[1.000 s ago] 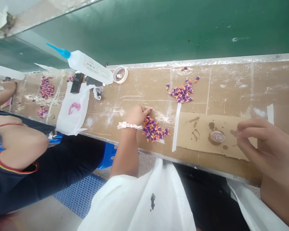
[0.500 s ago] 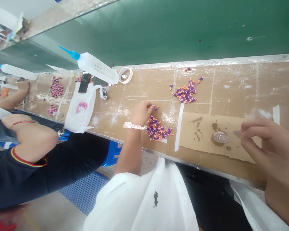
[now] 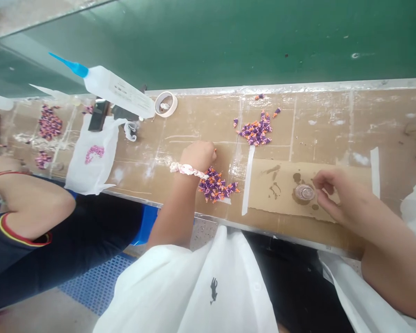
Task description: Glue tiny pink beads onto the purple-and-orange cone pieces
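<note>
Near pile (image 3: pixel 217 187), small purple-and-orange pieces: loose on bench (image 3: pixel 201 120) by its front edge, no container.
Left hand (image 3: pixel 197 156): at pile's far edge, touching it, fingers curled shut; whether it grips a piece, can't tell. White scrunchie (image 3: pixel 187 170) on wrist.
Far pile (image 3: pixel 254 132), same pieces: toward bench rear, well apart from near pile.
Cardboard sheet (image 3: pixel 280 178): flat on bench, r. of near pile, stained.
Clear round dish (image 3: pixel 304 192): on cardboard; contents unclear.
Right hand (image 3: pixel 334 196): just beside dish, fingertips pinched together; what they pinch, can't tell.
White bag (image 3: pixel 90 162): l. of left hand, pink pieces inside.
Glue bottle (image 3: pixel 114 90): blue nozzle, tilted, near tape roll (image 3: pixel 165 103).
Co-worker's arm (image 3: pixel 27 203): far l.
</note>
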`<state>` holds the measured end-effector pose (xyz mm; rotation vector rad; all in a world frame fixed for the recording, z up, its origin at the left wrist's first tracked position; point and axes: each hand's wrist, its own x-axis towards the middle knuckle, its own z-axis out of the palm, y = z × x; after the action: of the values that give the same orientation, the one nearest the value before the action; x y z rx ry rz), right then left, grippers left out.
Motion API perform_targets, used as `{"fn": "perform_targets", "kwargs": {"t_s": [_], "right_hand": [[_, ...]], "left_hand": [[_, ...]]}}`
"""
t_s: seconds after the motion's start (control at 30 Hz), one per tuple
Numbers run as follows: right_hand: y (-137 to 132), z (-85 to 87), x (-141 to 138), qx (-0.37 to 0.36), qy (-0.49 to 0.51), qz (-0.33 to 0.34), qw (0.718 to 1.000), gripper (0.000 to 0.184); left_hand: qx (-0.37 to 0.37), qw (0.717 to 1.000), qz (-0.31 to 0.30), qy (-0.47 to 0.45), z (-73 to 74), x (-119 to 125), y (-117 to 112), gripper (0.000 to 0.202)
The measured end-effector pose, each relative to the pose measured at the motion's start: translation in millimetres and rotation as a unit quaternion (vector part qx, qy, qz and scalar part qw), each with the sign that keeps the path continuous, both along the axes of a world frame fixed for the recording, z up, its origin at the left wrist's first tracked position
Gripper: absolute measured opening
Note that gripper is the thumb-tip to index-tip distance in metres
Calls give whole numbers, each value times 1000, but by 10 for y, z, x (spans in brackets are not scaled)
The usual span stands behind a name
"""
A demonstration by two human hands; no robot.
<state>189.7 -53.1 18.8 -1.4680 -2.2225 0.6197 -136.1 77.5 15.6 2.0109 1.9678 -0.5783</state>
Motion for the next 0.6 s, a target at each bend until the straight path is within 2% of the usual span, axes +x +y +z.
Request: {"fn": "perform_targets", "kwargs": {"t_s": [0.1, 0.17, 0.2, 0.23, 0.3, 0.4, 0.47, 0.5, 0.6], "right_hand": [[0, -5, -15, -34, -13, 19, 999, 7], [5, 4, -32, -49, -16, 28, 998, 3], [9, 9, -40, -52, -17, 31, 998, 3], [12, 14, -46, -53, -19, 33, 998, 4], [15, 24, -52, -44, -24, 36, 998, 5], [8, 42, -57, -9, -37, 47, 998, 7], [1, 55, -67, 5, -50, 53, 997, 7], [-2, 58, -74, 6, -57, 56, 997, 8], [-5, 51, -91, 5, -68, 70, 995, 11]], "left_hand": [[20, 999, 4, -49, 36, 49, -50, 21], [61, 982, 21, -180, 64, 125, -148, 19], [84, 957, 38, -276, 78, 184, -209, 17], [99, 919, 59, -378, 90, 259, -271, 16], [90, 820, 102, -555, 110, 450, -382, 17], [-23, 659, 184, -729, 127, 797, -478, 24], [-103, 567, 230, -784, 139, 1017, -513, 25], [-137, 531, 246, -799, 145, 1113, -532, 23], [-226, 445, 254, -828, 135, 1318, -614, 19]]}}
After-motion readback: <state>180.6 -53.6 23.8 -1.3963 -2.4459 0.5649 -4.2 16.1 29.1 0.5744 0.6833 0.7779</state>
